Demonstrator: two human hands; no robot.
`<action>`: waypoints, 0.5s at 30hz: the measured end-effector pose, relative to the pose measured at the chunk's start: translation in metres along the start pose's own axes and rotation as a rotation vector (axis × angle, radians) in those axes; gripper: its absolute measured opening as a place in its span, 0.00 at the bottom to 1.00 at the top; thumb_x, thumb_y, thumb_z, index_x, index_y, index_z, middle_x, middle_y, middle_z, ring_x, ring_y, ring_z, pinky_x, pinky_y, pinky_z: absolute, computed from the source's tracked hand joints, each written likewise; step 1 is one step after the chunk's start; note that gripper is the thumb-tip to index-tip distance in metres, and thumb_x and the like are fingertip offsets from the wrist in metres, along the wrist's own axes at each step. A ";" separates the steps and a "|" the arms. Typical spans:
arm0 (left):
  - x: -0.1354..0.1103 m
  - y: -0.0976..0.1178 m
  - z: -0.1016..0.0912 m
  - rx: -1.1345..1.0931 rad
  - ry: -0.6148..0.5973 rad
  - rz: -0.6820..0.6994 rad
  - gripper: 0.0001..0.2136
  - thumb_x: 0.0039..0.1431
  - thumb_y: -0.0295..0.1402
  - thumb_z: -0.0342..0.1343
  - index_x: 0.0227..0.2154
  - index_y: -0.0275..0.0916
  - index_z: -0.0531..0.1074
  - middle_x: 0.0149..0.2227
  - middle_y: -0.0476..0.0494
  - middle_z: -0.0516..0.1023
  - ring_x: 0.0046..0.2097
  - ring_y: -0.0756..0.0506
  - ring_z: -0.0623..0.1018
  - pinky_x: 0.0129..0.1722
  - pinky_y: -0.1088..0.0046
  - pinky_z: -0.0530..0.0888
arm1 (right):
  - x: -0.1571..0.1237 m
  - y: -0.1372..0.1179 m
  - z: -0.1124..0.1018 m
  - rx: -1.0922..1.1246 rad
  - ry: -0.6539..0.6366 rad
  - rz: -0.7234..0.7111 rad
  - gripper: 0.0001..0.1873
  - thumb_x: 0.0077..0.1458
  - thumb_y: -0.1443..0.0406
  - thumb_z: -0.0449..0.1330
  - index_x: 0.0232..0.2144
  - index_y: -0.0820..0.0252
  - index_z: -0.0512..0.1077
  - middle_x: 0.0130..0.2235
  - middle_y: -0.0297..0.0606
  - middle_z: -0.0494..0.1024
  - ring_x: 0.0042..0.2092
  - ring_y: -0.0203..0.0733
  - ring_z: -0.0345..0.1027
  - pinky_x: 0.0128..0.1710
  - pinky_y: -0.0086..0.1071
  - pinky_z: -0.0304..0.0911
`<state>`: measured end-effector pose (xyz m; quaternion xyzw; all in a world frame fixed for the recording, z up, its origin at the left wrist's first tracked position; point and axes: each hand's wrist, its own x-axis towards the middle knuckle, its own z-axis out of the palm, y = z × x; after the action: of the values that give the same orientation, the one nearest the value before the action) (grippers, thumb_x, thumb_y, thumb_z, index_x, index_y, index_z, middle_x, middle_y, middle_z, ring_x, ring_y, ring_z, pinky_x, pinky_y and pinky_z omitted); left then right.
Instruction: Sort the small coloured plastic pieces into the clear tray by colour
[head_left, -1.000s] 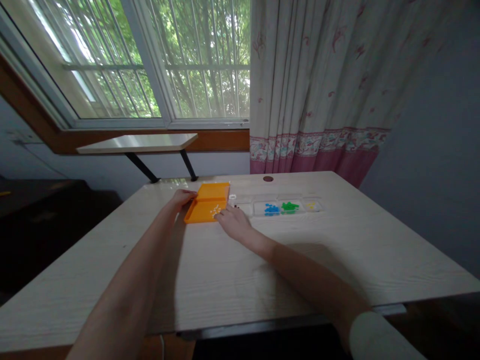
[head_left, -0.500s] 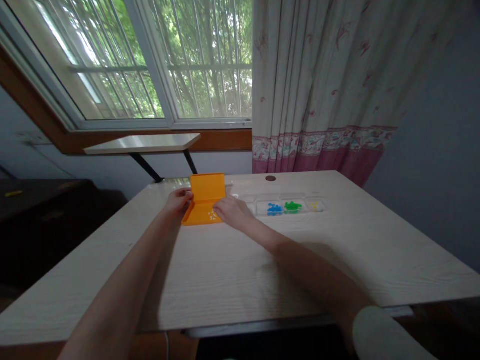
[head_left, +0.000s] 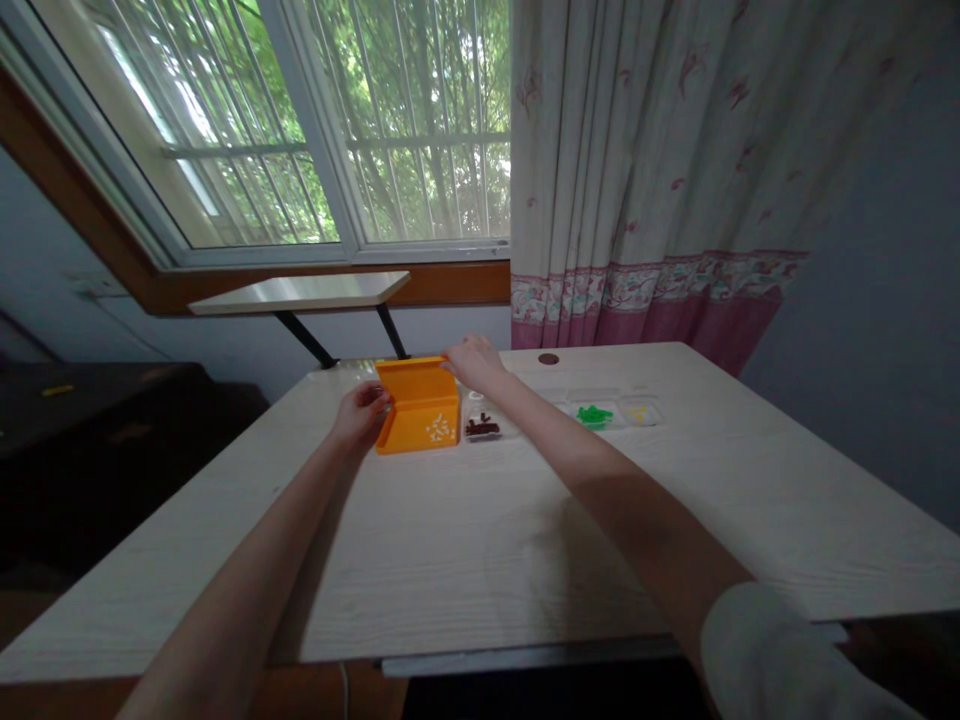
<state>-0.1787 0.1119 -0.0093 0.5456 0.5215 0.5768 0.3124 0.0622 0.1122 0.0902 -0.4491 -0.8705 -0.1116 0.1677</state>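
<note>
An orange plastic case (head_left: 405, 435) lies opened on the desk, its lid (head_left: 420, 378) raised at the back. Small white pieces (head_left: 439, 430) are scattered in the right part of its base. At the lid's upper right corner, my right hand (head_left: 474, 362) is closed with its fingers on the edge. My left hand (head_left: 361, 408) is beside the case's left side, fingers pinched together near the hinge; what they hold is too small to make out. Right of the case, a clear compartment tray (head_left: 517, 425) is partly covered by my right forearm.
The tray's compartments hold dark brown pieces (head_left: 482, 427), green pieces (head_left: 594, 415) and yellow pieces (head_left: 638, 412). A raised shelf (head_left: 300, 291) on black legs stands at the back left. A round brown disc (head_left: 548, 359) is near the desk's (head_left: 465, 560) back edge.
My right hand has moved up from the white pieces in the base to the lid's top right corner. The brown pieces now show; the blue ones are hidden behind my forearm.
</note>
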 end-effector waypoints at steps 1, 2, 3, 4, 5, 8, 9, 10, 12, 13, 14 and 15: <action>-0.001 0.000 0.000 0.013 0.002 0.004 0.16 0.32 0.37 0.61 0.27 0.35 0.67 0.27 0.47 0.73 0.30 0.49 0.73 0.27 0.76 0.68 | -0.001 0.000 0.000 -0.002 0.007 -0.010 0.14 0.58 0.60 0.50 0.40 0.59 0.72 0.38 0.43 0.76 0.46 0.46 0.61 0.41 0.36 0.55; -0.002 0.001 0.000 0.025 0.009 0.004 0.16 0.32 0.37 0.61 0.27 0.35 0.67 0.27 0.47 0.73 0.31 0.48 0.73 0.27 0.76 0.68 | -0.002 -0.001 0.000 -0.003 0.015 -0.021 0.14 0.58 0.61 0.50 0.40 0.59 0.73 0.38 0.43 0.76 0.46 0.46 0.61 0.41 0.36 0.54; -0.004 0.003 -0.001 0.038 0.014 -0.005 0.16 0.33 0.38 0.61 0.27 0.35 0.68 0.28 0.46 0.74 0.31 0.47 0.74 0.28 0.76 0.68 | -0.003 -0.002 -0.001 -0.003 0.022 -0.032 0.14 0.58 0.61 0.50 0.40 0.59 0.73 0.38 0.43 0.76 0.46 0.46 0.60 0.41 0.36 0.54; -0.005 0.005 -0.003 0.052 0.008 -0.026 0.17 0.34 0.39 0.60 0.28 0.35 0.68 0.29 0.45 0.74 0.32 0.47 0.74 0.28 0.75 0.69 | -0.005 -0.003 -0.002 -0.005 0.029 -0.044 0.14 0.58 0.61 0.50 0.39 0.59 0.73 0.37 0.43 0.76 0.46 0.47 0.60 0.41 0.36 0.54; -0.006 0.007 -0.006 0.068 -0.004 -0.052 0.17 0.34 0.40 0.59 0.29 0.35 0.69 0.30 0.44 0.75 0.33 0.46 0.74 0.28 0.74 0.69 | -0.008 -0.005 -0.003 -0.006 0.035 -0.056 0.14 0.58 0.62 0.50 0.39 0.60 0.73 0.37 0.43 0.76 0.46 0.47 0.60 0.41 0.35 0.53; -0.011 0.019 -0.021 0.154 -0.083 -0.118 0.19 0.38 0.43 0.58 0.32 0.35 0.70 0.34 0.41 0.75 0.39 0.43 0.75 0.32 0.72 0.71 | -0.020 -0.011 -0.004 0.000 0.054 -0.100 0.13 0.58 0.63 0.51 0.38 0.60 0.73 0.38 0.43 0.77 0.46 0.46 0.59 0.41 0.35 0.52; -0.012 0.023 -0.027 0.196 -0.095 -0.118 0.20 0.40 0.44 0.57 0.34 0.35 0.70 0.36 0.41 0.75 0.41 0.42 0.74 0.33 0.71 0.72 | -0.025 -0.014 -0.004 0.005 0.061 -0.115 0.13 0.57 0.63 0.51 0.38 0.60 0.73 0.38 0.43 0.77 0.46 0.46 0.58 0.41 0.36 0.51; -0.014 0.027 -0.033 0.235 -0.097 -0.105 0.21 0.42 0.46 0.56 0.36 0.35 0.70 0.39 0.40 0.75 0.42 0.42 0.74 0.34 0.70 0.72 | -0.031 -0.016 -0.003 0.015 0.067 -0.129 0.12 0.57 0.63 0.52 0.37 0.60 0.74 0.38 0.42 0.77 0.46 0.46 0.58 0.41 0.36 0.50; -0.019 0.033 -0.044 0.307 -0.110 -0.058 0.22 0.46 0.48 0.52 0.40 0.37 0.70 0.44 0.39 0.73 0.46 0.41 0.72 0.37 0.69 0.73 | -0.044 -0.022 0.001 0.049 0.075 -0.147 0.12 0.56 0.63 0.53 0.37 0.60 0.74 0.37 0.41 0.77 0.45 0.46 0.58 0.41 0.35 0.50; -0.022 0.036 -0.047 0.342 -0.123 -0.035 0.23 0.48 0.49 0.50 0.41 0.37 0.69 0.46 0.39 0.72 0.47 0.41 0.72 0.38 0.68 0.73 | -0.051 -0.025 0.004 0.070 0.076 -0.153 0.12 0.55 0.63 0.53 0.37 0.60 0.74 0.37 0.41 0.77 0.45 0.45 0.58 0.41 0.35 0.50; -0.026 0.038 -0.050 0.383 -0.141 -0.013 0.23 0.49 0.50 0.48 0.42 0.37 0.69 0.47 0.39 0.72 0.48 0.41 0.71 0.39 0.67 0.73 | -0.057 -0.028 0.007 0.089 0.077 -0.159 0.12 0.55 0.63 0.53 0.38 0.60 0.74 0.37 0.41 0.77 0.44 0.44 0.58 0.40 0.35 0.50; -0.031 0.040 -0.052 0.434 -0.168 0.005 0.24 0.50 0.50 0.47 0.42 0.38 0.69 0.48 0.39 0.72 0.48 0.40 0.71 0.40 0.67 0.73 | -0.063 -0.031 0.011 0.102 0.077 -0.165 0.12 0.55 0.63 0.53 0.38 0.61 0.73 0.37 0.41 0.77 0.44 0.44 0.58 0.40 0.34 0.50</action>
<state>-0.2136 0.0593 0.0261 0.6474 0.6042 0.4046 0.2284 0.0685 0.0513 0.0542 -0.3621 -0.9020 -0.0975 0.2140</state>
